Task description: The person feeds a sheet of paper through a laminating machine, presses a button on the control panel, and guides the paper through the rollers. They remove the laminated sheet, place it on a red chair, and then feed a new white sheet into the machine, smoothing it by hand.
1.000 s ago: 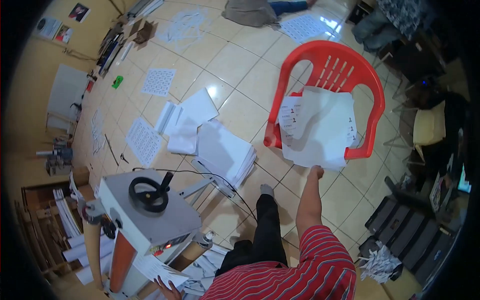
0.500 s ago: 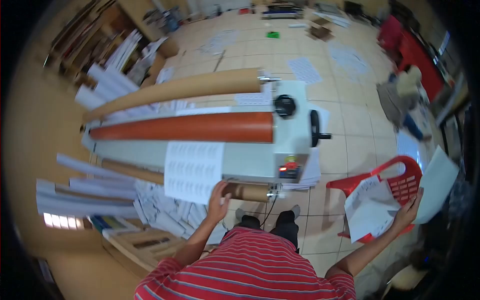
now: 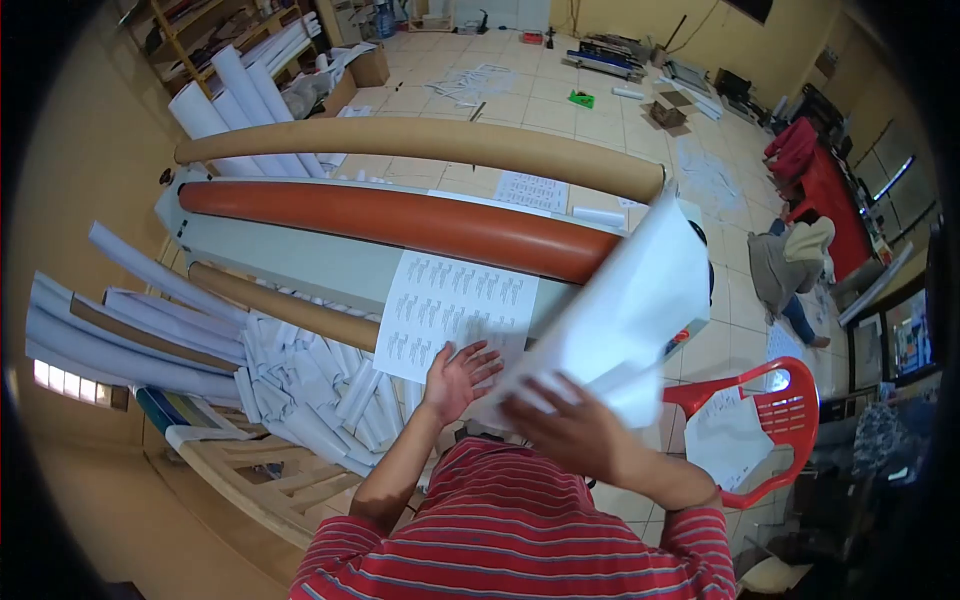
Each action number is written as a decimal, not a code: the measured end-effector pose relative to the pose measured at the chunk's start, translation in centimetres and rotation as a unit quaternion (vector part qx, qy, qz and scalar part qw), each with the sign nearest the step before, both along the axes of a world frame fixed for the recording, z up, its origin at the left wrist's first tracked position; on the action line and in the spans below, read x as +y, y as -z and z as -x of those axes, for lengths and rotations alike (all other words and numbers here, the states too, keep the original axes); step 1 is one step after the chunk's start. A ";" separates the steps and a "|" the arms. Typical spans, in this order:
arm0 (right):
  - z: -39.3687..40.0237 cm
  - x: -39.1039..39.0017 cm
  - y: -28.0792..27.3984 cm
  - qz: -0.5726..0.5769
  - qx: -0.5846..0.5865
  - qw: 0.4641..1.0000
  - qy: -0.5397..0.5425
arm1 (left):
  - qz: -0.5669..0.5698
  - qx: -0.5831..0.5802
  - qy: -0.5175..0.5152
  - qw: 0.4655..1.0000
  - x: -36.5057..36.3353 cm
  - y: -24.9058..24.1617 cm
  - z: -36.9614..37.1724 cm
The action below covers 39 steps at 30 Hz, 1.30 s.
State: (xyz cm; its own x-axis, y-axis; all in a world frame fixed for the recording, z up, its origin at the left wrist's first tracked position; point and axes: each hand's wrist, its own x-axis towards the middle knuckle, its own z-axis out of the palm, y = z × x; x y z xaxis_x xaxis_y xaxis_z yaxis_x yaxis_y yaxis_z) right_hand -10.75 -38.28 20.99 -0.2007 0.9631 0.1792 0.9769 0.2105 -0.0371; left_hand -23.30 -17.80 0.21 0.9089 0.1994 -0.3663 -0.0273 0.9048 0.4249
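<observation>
My left hand (image 3: 458, 376) lies flat, fingers spread, on the near edge of a printed sheet (image 3: 455, 312) that rests on the feed bed of a long laminating machine (image 3: 330, 260). My right hand (image 3: 570, 425) grips a blank white sheet (image 3: 625, 310) and holds it tilted above the machine's right end, blurred with motion. The machine's orange roller (image 3: 400, 225) runs across the view, with a brown cardboard tube (image 3: 420, 145) behind it.
A red plastic chair (image 3: 770, 420) with loose sheets on its seat stands at my right. Rolled and crumpled paper (image 3: 300, 385) piles up at the left beside a wooden frame (image 3: 250, 470). A person (image 3: 790, 265) crouches on the tiled floor at far right. Printed sheets lie scattered beyond the machine.
My right hand has swung the white sheet from the chair side over to the machine. My left hand has slid up onto the printed sheet, and the view has turned toward the machine.
</observation>
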 end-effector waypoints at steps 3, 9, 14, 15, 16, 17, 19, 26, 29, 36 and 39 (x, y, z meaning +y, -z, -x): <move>4.2 4.3 7.2 0.107 -0.007 0.994 -0.033 | -0.219 0.062 -0.044 0.973 1.3 1.9 2.4; 8.5 8.0 14.1 0.224 -0.030 0.970 -0.092 | 0.021 0.022 -0.090 0.995 5.6 4.3 8.3; 9.2 8.4 16.4 0.215 0.022 0.969 -0.120 | -0.371 0.090 0.181 0.906 9.1 2.9 8.3; 9.0 8.5 15.4 0.218 0.026 0.968 -0.118 | -0.354 0.103 0.209 0.906 9.5 3.4 8.1; 8.5 8.4 14.2 0.267 0.078 0.956 -0.094 | -0.350 0.104 0.215 0.906 9.7 3.8 8.5; 7.8 8.3 12.9 0.314 0.128 0.938 -0.070 | -0.349 0.111 0.215 0.905 10.0 4.1 8.9; 4.5 6.0 11.6 0.270 0.327 0.906 -0.011 | -0.349 0.117 0.217 0.904 10.7 4.8 9.7; 3.1 -4.5 21.5 0.044 0.684 0.413 0.600 | -0.281 0.192 0.121 0.933 9.8 10.3 18.6; 6.8 -5.4 26.5 0.120 0.865 0.196 0.445 | -0.199 0.189 0.084 0.958 8.3 10.0 19.8; 5.4 -1.9 26.6 0.240 0.851 0.319 0.340 | -0.202 0.228 0.078 0.949 8.0 9.4 19.9; 6.4 -1.2 27.3 0.174 0.877 0.315 0.317 | -0.266 0.284 0.002 0.921 8.9 9.5 19.5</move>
